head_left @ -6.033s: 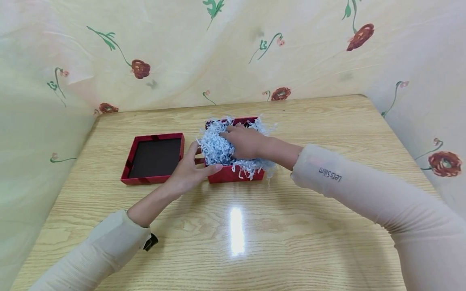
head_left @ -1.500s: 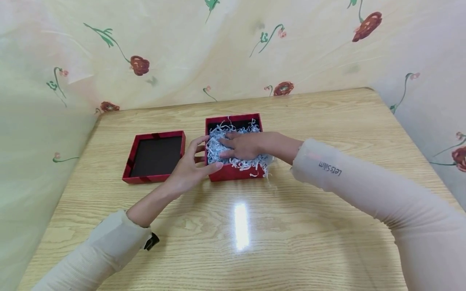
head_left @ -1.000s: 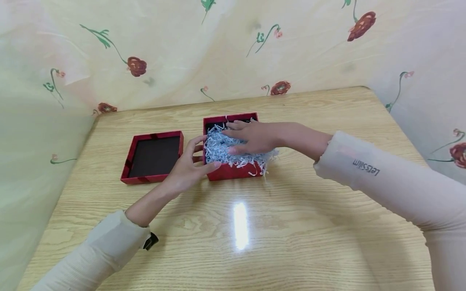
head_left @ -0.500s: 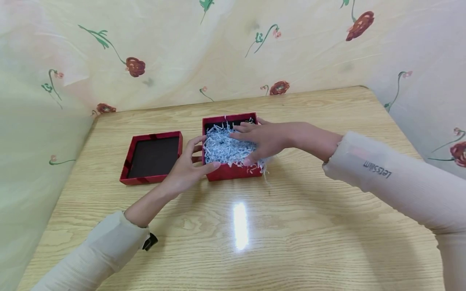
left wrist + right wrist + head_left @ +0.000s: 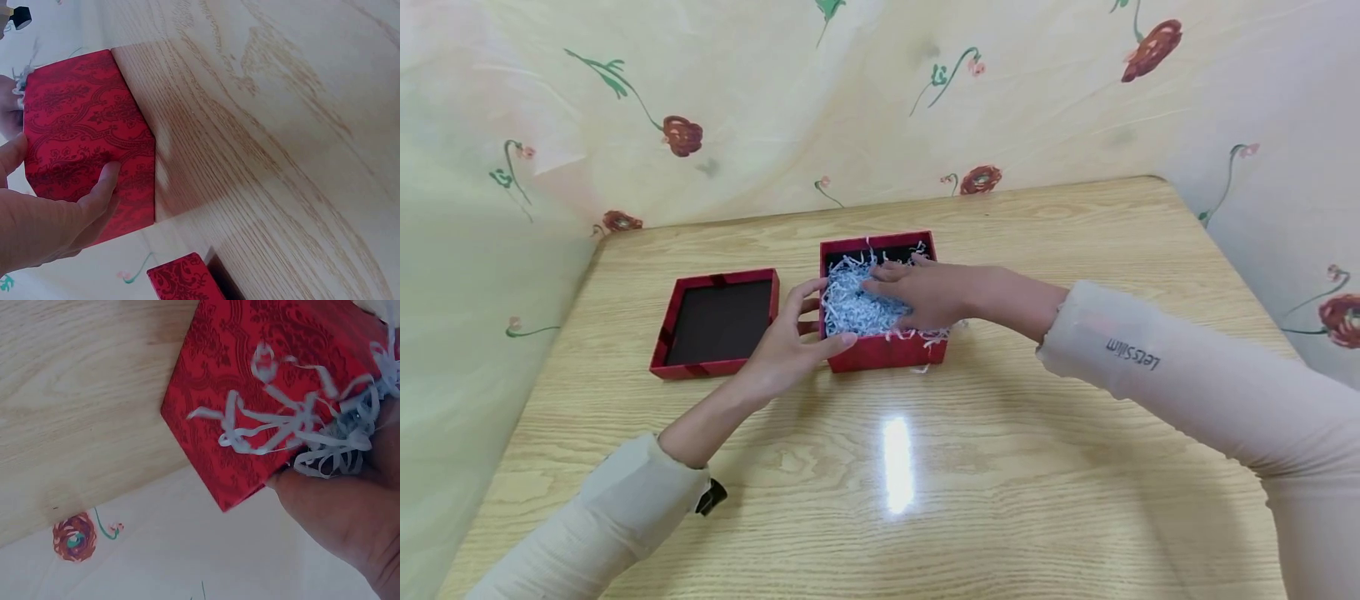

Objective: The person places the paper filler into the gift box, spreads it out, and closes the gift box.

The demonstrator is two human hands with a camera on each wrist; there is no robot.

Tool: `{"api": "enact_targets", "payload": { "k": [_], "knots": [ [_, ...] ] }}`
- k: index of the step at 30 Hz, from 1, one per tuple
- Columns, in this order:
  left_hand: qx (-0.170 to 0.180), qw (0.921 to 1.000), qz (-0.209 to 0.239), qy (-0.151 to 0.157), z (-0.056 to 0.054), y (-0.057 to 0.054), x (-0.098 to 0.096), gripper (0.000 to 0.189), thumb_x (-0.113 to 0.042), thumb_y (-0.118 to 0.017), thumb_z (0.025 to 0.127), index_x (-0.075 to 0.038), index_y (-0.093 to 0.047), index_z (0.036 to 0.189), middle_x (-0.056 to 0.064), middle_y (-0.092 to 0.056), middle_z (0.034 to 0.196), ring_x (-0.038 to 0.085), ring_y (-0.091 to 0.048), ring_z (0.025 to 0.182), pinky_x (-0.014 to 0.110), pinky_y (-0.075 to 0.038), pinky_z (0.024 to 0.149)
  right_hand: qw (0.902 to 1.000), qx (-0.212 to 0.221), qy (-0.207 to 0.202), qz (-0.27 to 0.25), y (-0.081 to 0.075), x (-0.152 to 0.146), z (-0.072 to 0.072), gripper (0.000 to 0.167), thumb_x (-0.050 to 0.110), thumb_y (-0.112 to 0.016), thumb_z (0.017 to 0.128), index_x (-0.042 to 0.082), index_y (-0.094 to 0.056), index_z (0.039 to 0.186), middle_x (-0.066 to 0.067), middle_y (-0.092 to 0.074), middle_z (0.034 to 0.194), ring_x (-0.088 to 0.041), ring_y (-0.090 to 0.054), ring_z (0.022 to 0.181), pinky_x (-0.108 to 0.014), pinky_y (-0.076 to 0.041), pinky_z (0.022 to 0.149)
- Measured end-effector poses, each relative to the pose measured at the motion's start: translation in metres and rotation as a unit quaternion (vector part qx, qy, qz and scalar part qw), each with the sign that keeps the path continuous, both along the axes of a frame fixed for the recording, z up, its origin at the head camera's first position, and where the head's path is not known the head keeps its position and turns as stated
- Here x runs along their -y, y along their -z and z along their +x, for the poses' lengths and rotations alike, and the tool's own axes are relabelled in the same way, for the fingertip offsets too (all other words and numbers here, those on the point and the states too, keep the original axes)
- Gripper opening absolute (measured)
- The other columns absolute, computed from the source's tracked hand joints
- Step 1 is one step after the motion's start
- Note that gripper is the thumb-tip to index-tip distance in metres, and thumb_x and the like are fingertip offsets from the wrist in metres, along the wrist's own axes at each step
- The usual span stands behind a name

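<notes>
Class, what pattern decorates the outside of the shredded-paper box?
The red box has darker floral scrollwork, clearest in the left wrist view.

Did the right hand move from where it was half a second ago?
Yes, a little to the left: judged against the red box, the right hand now reaches farther across the shredded paper.

On the right sleeve (image 5: pixel 1195 404), dark lettering (image 5: pixel 1132 353) could be read as "LetsSlim", seen upside down in the head view; its middle letters were blurred and less clearly made out.
</notes>
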State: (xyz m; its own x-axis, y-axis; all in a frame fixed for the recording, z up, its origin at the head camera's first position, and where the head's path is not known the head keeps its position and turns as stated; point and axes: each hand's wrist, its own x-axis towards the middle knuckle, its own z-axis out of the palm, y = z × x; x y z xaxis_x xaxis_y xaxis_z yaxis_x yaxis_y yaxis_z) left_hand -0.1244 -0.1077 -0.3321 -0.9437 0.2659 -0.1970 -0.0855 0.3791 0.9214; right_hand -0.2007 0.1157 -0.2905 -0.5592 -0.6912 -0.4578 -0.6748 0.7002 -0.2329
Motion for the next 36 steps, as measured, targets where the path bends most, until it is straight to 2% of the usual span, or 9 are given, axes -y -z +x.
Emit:
{"api": "enact_targets", "payload": {
  "k": [14, 22, 29, 33, 36],
  "knots": [
    [0.005, 1.0, -0.006, 0.0, -0.001, 0.0, -0.001, 0.08, -0.031, -0.072, 0.087, -0.027, -0.022, 0.15, 0.01, -0.03, 0.147, 0.032, -0.038, 0.129, 0.046, -0.043, 0.102, 0.9972, -0.055, -0.009, 0.049, 0.02, 0.02, -0.007, 0.077, 0.029, -0.066, 0.092, 0.02, -0.021, 0.154, -0.008, -0.018, 0.159, -0.029, -0.01, 0.147, -0.052, -0.011, 0.116],
    [0.005, 1.0, -0.007, -0.004, -0.002, 0.0, -0.001, 0.08, -0.03, -0.072, 0.087, -0.027, -0.023, 0.15, 0.01, -0.031, 0.148, 0.032, -0.039, 0.128, 0.047, -0.043, 0.102, 0.997, -0.054, -0.022, 0.05, 0.028, 0.024, -0.012, 0.074, 0.026, -0.064, 0.093, 0.016, -0.024, 0.154, -0.011, -0.021, 0.158, -0.031, -0.013, 0.146, -0.053, -0.015, 0.115],
    [0.006, 1.0, -0.003, -0.002, -0.001, 0.001, -0.001, 0.079, -0.03, -0.071, 0.088, -0.027, -0.022, 0.15, 0.011, -0.03, 0.147, 0.033, -0.039, 0.128, 0.046, -0.043, 0.101, 0.9985, -0.044, -0.014, 0.029, 0.013, 0.021, -0.009, 0.074, 0.035, -0.062, 0.093, 0.019, -0.022, 0.154, -0.008, -0.014, 0.16, -0.027, -0.009, 0.147, -0.054, -0.014, 0.115],
    [0.006, 1.0, -0.004, -0.001, -0.001, 0.001, 0.0, 0.079, -0.032, -0.071, 0.088, -0.027, -0.022, 0.15, 0.011, -0.03, 0.147, 0.033, -0.039, 0.128, 0.047, -0.043, 0.101, 0.9981, -0.059, -0.012, -0.005, 0.0, 0.015, -0.006, 0.076, 0.044, -0.058, 0.094, 0.017, -0.02, 0.154, -0.008, -0.011, 0.161, -0.027, -0.005, 0.148, -0.055, -0.009, 0.115],
    [0.004, 1.0, -0.005, 0.001, -0.001, 0.001, 0.0, 0.08, -0.032, -0.071, 0.088, -0.026, -0.022, 0.15, 0.01, -0.031, 0.147, 0.033, -0.039, 0.128, 0.047, -0.043, 0.102, 0.9956, -0.087, -0.01, -0.033, -0.004, 0.011, -0.008, 0.074, 0.045, -0.053, 0.096, 0.015, -0.018, 0.155, -0.009, -0.008, 0.161, -0.027, -0.002, 0.148, -0.055, -0.006, 0.115]
  ]
}}
